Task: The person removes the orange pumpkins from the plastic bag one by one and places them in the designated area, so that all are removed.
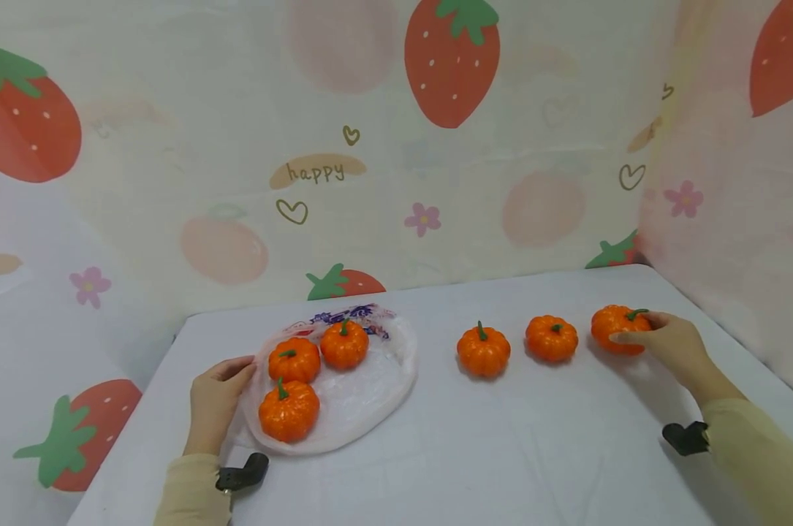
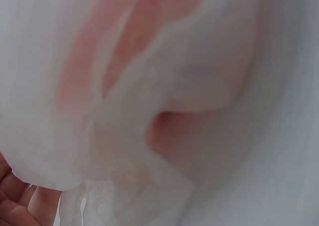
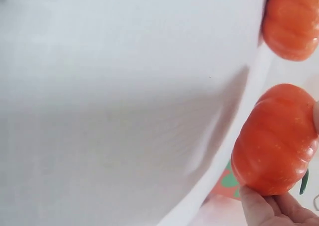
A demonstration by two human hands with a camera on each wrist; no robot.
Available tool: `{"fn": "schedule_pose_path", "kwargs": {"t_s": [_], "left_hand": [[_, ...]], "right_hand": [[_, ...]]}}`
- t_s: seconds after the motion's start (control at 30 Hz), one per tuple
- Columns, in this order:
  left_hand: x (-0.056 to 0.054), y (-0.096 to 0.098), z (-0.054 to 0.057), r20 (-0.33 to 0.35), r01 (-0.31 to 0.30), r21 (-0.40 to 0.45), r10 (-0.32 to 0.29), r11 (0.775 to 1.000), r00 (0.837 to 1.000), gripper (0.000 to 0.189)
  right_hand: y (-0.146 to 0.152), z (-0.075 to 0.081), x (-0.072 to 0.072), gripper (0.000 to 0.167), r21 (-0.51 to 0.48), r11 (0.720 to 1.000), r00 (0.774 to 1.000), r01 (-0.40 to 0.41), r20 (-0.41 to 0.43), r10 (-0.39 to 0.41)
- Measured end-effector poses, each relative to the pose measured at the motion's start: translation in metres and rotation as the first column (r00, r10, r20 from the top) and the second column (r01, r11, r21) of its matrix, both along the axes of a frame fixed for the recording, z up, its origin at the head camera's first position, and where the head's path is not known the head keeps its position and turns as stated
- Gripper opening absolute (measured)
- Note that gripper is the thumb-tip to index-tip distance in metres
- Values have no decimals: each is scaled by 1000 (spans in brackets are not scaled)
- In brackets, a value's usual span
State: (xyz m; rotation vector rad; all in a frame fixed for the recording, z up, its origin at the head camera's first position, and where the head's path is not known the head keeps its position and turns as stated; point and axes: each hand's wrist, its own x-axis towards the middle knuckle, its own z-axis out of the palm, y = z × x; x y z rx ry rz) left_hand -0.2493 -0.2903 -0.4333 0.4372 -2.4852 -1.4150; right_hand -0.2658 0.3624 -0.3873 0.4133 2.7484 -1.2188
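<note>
Clasping a green-stemmed miniature pumpkin (image 1: 609, 330) between thumb and fingers of the right grip (image 1: 675, 349), at 3 o'clock from two matching pumpkins (image 1: 551, 340) on the white-covered surface (image 1: 449, 453); pinching, with the left grip (image 1: 217, 394) closed, the 9 o'clock rim of a printed plastic bag (image 1: 363, 402) containing three pumpkins (image 1: 289, 413)

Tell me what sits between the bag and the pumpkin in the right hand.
Two pumpkins, set apart from each other, sit on the table between the bag and the held pumpkin; the head view shows them.

Six pumpkins (image 1: 484, 352), one plastic bag (image 1: 370, 391), two hands (image 1: 213, 402)
</note>
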Motion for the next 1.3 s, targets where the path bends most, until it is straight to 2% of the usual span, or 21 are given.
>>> {"fn": "schedule_pose_path", "kwargs": {"t_s": [0.4, 0.67, 0.97, 1.17, 1.3], "left_hand": [[0, 1, 1, 5, 6, 18, -6, 1000, 1000, 42], [0, 1, -1, 19, -6, 24, 5, 1000, 1000, 43], [-1, -1, -1, 20, -9, 21, 9, 1000, 1000, 43], [0, -1, -1, 24, -4, 19, 4, 1000, 1000, 43], [-1, -1, -1, 19, -3, 27, 3, 1000, 1000, 43]], "right_hand": [[3, -11, -15, 102, -11, 1000, 1000, -7, 9, 7], [1, -9, -16, 104, -22, 1000, 999, 3, 42, -2], [1, -7, -19, 101, -10, 999, 998, -44, 42, 44], [3, -10, -17, 103, -40, 998, 999, -48, 25, 49], [2, -7, -9, 100, -58, 998, 998, -37, -45, 34]]}}
